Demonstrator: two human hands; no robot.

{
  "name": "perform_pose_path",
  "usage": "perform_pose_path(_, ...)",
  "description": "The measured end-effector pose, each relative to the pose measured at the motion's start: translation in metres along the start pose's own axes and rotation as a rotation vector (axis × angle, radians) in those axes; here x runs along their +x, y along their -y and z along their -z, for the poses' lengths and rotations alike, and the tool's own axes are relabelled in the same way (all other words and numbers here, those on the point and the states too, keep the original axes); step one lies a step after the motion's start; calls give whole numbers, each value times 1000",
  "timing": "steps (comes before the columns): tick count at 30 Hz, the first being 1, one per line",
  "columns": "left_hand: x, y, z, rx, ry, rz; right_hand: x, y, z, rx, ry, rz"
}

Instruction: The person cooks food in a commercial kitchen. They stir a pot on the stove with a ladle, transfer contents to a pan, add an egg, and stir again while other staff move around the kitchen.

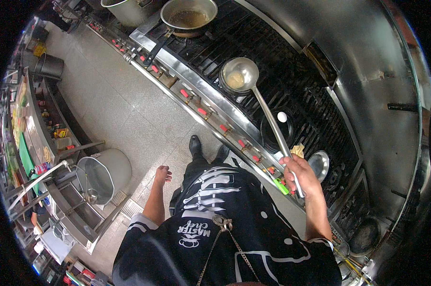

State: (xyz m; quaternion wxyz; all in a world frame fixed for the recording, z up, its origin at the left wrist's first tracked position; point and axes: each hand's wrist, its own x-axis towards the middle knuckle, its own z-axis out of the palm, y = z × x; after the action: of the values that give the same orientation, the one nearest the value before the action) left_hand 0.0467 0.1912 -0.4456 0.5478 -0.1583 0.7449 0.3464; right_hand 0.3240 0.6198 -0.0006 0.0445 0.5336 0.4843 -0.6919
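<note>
My right hand (301, 175) grips the ladle (271, 118) near the stove's front edge (225, 103); tilting could spill its seemingly liquid contents (235, 80). My left hand (164, 175) hangs empty, half-curled.

2 white printed words (193, 232) stand on the person's black garment (153, 257).

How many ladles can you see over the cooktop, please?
1: the steel ladle, its handle in the person's right hand and its bowl over the cooktop. Others could be hidden in darker areas.
</note>
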Motion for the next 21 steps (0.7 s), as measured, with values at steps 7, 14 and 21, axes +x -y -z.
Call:
perform_pose_path(7,-3,2,-3,-13,-1,-8,-2,9,11,72,13,-13)
perform_pose_path(14,-6,3,0,-57,-6,-11,-10,43,22,255,53,-8)
perform_pose_path(21,-18,23,8,-150,-14,-9,26,94,18,309,278,168)
